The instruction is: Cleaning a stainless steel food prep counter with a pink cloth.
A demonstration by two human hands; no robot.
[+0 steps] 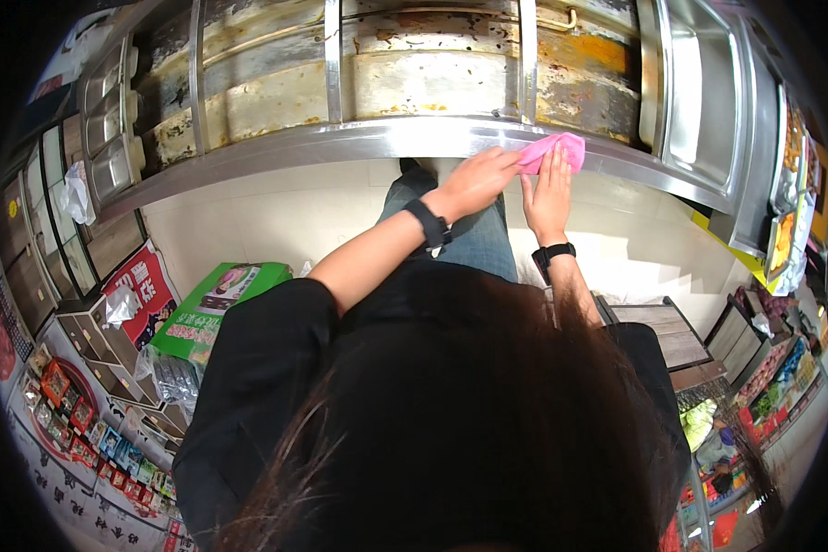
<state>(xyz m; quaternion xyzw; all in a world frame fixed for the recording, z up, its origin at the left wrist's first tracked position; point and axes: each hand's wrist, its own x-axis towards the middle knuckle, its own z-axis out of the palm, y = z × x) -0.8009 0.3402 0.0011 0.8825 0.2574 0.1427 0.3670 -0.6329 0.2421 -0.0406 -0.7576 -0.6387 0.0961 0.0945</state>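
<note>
A folded pink cloth (574,153) lies on the front steel rim (283,148) of a long counter with open bays. My right hand (549,196) holds it against the rim, fingers straight and laid flat over it. From the left, my left hand (477,181) reaches across and grips the cloth's near end with bent fingers. Both wrists wear black bands. Behind the rim, the stained bay floor (428,83) shows brown and orange residue, and steel crossbars (333,62) divide the bays.
Steel pans (112,165) sit at the counter's left end, a deep steel basin (700,103) at its right. A green printed box (210,303) stands on my left, near shelves of packaged goods (103,441). Wood-topped furniture (659,331) is on my right. Food trays (781,241) line the far right.
</note>
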